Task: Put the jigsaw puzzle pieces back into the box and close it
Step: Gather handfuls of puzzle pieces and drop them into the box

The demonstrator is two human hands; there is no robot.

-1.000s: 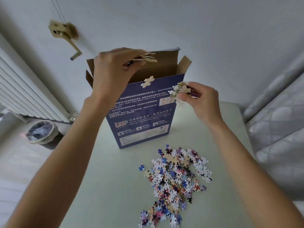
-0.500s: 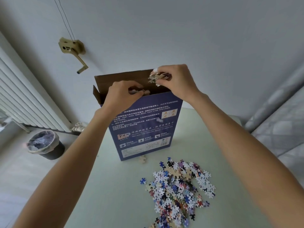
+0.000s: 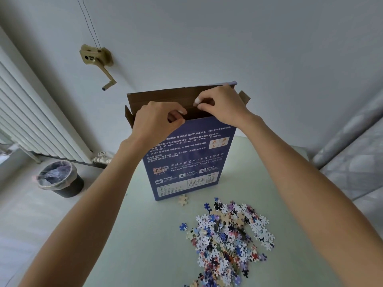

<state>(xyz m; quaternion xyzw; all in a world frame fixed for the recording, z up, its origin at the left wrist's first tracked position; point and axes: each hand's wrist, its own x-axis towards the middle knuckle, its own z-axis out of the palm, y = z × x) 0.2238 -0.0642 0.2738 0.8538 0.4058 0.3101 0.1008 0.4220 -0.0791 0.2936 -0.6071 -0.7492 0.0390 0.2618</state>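
Note:
The blue puzzle box [image 3: 186, 160] stands upright on the pale green table [image 3: 145, 235], its brown top flaps open. My left hand [image 3: 157, 121] is at the front rim of the opening, fingers curled and slightly apart, with no piece visible in them. My right hand [image 3: 219, 104] hovers over the opening with its fingertips pinched together; no piece shows there either. A heap of loose puzzle pieces [image 3: 228, 237] lies on the table in front of the box, to the right. One single tan piece [image 3: 183, 199] lies face down at the box's foot.
A black waste bin [image 3: 60, 179] with a plastic liner stands on the floor at the left, below a white radiator [image 3: 31, 121]. A brass crank [image 3: 99, 63] hangs on the wall behind. A grey bed edge [image 3: 356, 158] borders the table at right.
Both hands carried pieces up to the box's opening; the pieces they held are no longer visible. One tan piece fell and now lies at the box's foot.

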